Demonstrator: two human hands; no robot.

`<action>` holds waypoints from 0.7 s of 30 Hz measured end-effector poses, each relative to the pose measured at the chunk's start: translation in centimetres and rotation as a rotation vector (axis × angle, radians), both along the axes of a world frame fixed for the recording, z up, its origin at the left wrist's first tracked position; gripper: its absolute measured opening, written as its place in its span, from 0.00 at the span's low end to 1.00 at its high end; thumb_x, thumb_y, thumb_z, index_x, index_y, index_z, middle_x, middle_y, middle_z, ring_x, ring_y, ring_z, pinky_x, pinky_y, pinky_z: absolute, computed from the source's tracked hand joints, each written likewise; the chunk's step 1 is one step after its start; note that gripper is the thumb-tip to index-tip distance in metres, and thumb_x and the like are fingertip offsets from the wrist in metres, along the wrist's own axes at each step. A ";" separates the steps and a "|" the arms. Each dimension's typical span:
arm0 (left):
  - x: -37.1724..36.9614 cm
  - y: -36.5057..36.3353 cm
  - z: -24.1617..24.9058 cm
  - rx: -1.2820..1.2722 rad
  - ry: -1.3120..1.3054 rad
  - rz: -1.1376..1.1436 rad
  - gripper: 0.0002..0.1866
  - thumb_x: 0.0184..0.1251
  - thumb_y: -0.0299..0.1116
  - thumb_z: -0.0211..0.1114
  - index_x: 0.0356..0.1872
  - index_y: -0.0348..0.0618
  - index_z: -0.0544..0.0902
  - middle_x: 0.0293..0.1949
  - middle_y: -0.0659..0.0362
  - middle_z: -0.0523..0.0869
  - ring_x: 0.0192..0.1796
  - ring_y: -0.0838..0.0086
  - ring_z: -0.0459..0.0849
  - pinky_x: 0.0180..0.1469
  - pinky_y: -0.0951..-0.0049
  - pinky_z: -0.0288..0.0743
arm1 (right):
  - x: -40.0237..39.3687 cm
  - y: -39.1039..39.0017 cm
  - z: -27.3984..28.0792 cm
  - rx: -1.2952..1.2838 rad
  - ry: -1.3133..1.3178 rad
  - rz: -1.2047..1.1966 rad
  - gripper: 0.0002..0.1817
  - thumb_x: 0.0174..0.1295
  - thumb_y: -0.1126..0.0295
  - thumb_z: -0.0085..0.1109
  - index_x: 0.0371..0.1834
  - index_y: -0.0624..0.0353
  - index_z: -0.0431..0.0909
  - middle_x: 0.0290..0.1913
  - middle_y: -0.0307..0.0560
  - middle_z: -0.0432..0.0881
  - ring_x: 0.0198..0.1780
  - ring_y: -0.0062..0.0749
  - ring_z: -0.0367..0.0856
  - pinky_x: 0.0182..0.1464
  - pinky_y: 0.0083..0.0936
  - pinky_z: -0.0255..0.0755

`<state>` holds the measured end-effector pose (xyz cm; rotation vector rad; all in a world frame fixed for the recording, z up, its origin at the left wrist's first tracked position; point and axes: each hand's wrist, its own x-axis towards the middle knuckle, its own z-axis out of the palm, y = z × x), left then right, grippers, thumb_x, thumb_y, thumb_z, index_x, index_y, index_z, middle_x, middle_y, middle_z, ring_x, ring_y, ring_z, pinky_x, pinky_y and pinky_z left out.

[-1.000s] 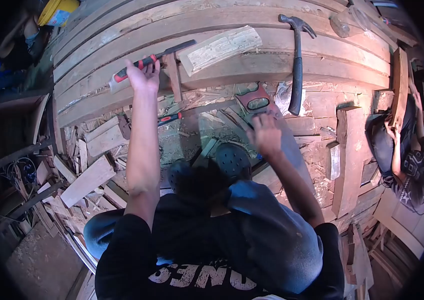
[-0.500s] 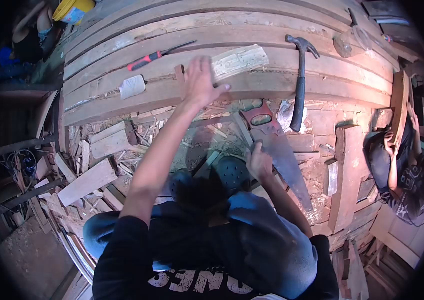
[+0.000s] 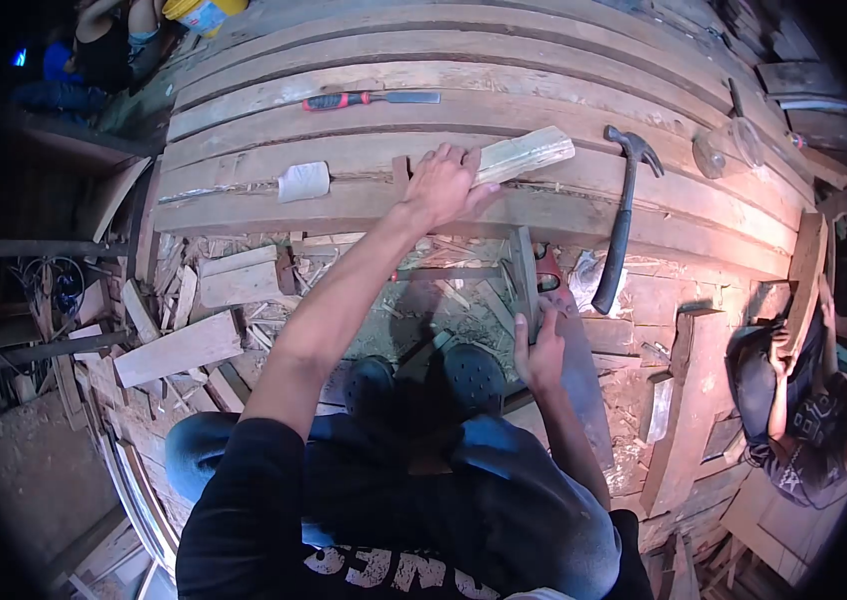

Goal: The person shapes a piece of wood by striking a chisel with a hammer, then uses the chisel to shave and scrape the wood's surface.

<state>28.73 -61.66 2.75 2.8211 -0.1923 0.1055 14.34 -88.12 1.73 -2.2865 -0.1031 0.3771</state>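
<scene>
My left hand [image 3: 442, 188] lies over the near end of a short pale piece of wood [image 3: 529, 153] on the plank bench. Its fingers curl over that end, with the thumb along the near side. A small brown block [image 3: 401, 172] sits just left of the hand. Low by my knee, my right hand [image 3: 544, 352] grips a thin strip of wood [image 3: 522, 262], which points up toward the bench edge. Beside and under that strip lies a handsaw [image 3: 586, 385] with a red handle, partly hidden. A claw hammer [image 3: 626, 210] and a red-and-black chisel [image 3: 364, 100] rest on the bench.
A white object [image 3: 304, 182] and a clear container [image 3: 744, 142] are on the bench [image 3: 244, 212]. Offcuts such as a pale board [image 3: 182, 350] litter the floor. A thick beam [image 3: 686, 410] lies at right. Another person [image 3: 814, 410] holds timber at far right; others sit at upper left.
My left hand has come down onto the piece of wood and its fingers have curled. The right hand and the wood strip have shifted right over the saw. The camera view has turned slightly.
</scene>
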 end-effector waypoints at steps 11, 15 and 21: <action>-2.2 0.0 1.1 -0.126 0.043 -0.176 0.29 0.70 0.52 0.59 0.61 0.38 0.76 0.45 0.40 0.86 0.43 0.46 0.86 0.47 0.52 0.80 | 5.0 0.6 4.8 -0.059 -0.401 0.182 0.31 0.70 0.70 0.53 0.76 0.53 0.58 0.50 0.65 0.82 0.48 0.58 0.82 0.50 0.40 0.77; -2.6 -0.2 1.3 -0.068 -0.019 -0.129 0.28 0.69 0.53 0.60 0.60 0.41 0.76 0.41 0.42 0.87 0.41 0.47 0.87 0.44 0.53 0.81 | 6.4 1.3 4.7 -0.152 -0.415 0.181 0.32 0.69 0.68 0.54 0.77 0.47 0.59 0.38 0.65 0.82 0.39 0.60 0.83 0.43 0.44 0.78; -1.4 0.0 3.5 0.037 0.124 -0.146 0.24 0.68 0.46 0.63 0.57 0.39 0.76 0.36 0.43 0.87 0.36 0.49 0.87 0.41 0.52 0.82 | 8.2 2.3 4.1 -0.458 -0.394 0.284 0.41 0.62 0.72 0.54 0.79 0.32 0.52 0.33 0.63 0.81 0.27 0.58 0.84 0.28 0.45 0.79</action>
